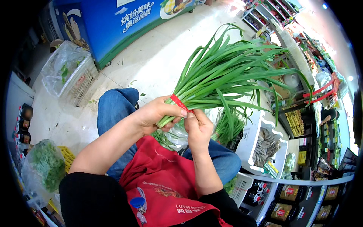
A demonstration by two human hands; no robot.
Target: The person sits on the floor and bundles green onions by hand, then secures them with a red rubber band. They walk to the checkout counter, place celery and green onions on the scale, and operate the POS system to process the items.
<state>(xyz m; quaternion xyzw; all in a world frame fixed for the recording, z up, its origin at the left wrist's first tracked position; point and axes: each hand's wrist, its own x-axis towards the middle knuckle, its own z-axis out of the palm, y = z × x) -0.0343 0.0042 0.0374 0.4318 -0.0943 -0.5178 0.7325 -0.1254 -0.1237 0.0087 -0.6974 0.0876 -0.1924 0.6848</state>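
Observation:
My left hand (154, 115) is closed around the pale stem ends of a bunch of long green garlic chives (224, 71), held above my lap. A red tape band (179, 102) wraps the stems just above that hand. The thumb and fingers of my right hand (198, 124) pinch the band's end at the bunch's lower side. The leaves fan out up and to the right. Below and right of my right hand lies another bunch of green leafy stems (231, 126). Loose greens (163, 139) and clear plastic are partly hidden beneath my hands.
A white plastic crate (85, 76) with a bag stands left, near a blue cabinet (105, 31). Bagged greens (48, 164) sit lower left. At right are a white foam box (249, 144) holding greyish produce and shelves with bottled goods (286, 193).

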